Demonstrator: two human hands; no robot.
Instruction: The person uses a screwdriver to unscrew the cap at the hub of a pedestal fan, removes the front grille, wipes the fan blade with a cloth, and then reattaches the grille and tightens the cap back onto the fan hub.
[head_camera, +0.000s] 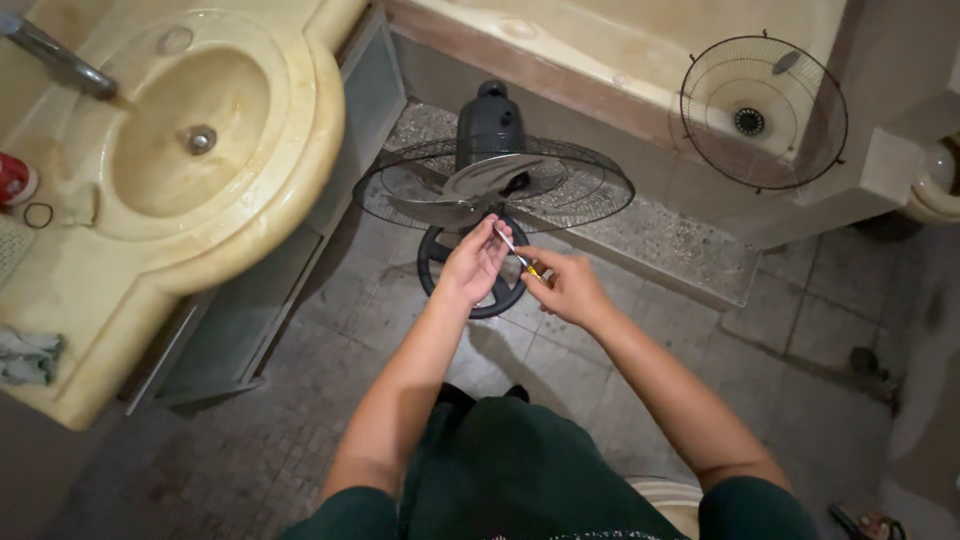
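Head view is showing the right hand (568, 288) gripping a slim yellow-handled metal screwdriver (519, 254), its shaft slanting up-left toward the black wire fan guard (494, 186), left hand (474, 264) fingers pinching the shaft just below that guard.

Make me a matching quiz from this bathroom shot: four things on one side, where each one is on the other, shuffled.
Things:
1. screwdriver
2. detached fan grille
3. floor fan
4. tap

Places:
A. over the cream basin
B. leaning in the bathtub
C. between the left hand and right hand
D. standing on the tiled floor, ahead of the hands

Pairs: 1-C, 2-B, 3-D, 4-A
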